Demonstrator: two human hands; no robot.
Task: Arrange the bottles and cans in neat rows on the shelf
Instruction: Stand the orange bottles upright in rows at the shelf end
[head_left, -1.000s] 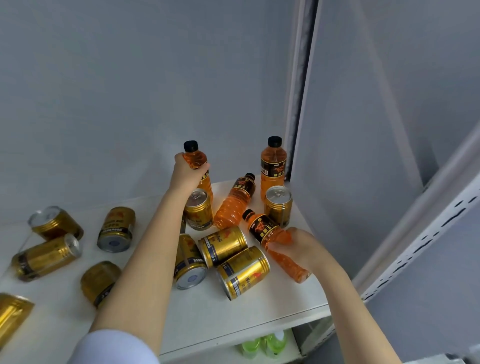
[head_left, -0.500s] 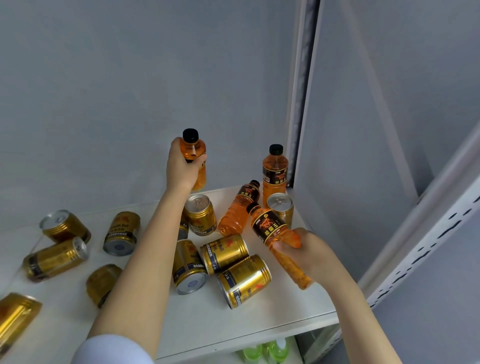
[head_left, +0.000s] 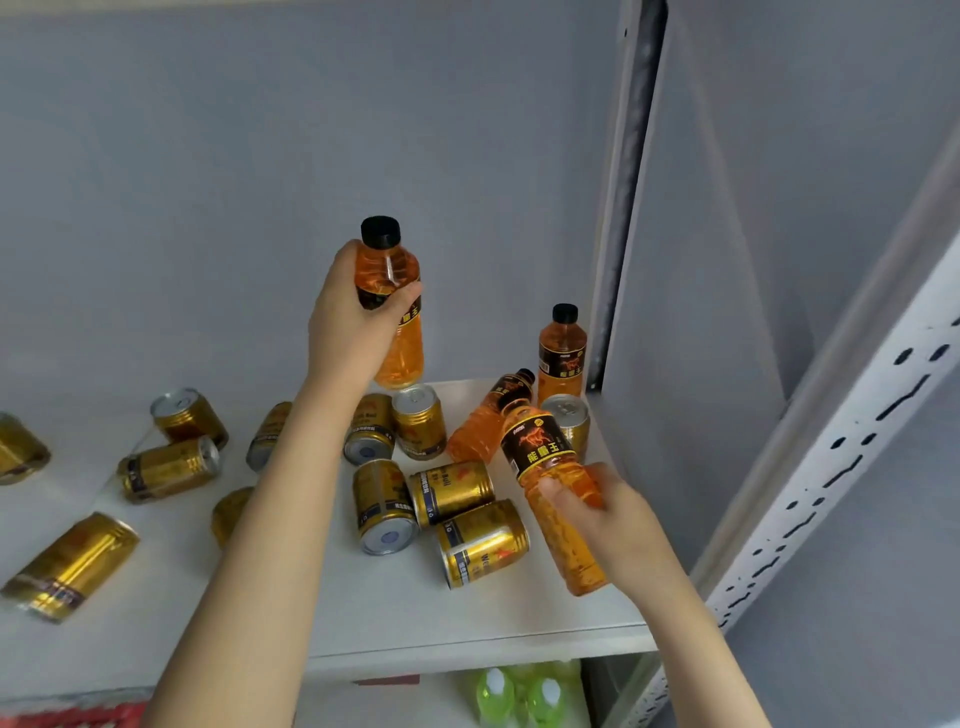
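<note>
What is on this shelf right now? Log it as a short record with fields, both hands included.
left hand: grips the raised bottle, upright, above the shelf
right hand: grips the tilted bottle, cap toward the back
corner bottle: upright, back right
slanted bottle: off upright, beside the corner bottle
upright cans: two, the second in front of the corner bottle
lying cans: the rest, scattered on their sides
rows: none formed yet

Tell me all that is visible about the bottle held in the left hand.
The bottle looks like clear plastic full of orange liquid, with a black cap and a dark label with yellow print. It is nearly upright, in the air above the gold cans. The left hand grips its middle and hides most of the label.
</note>
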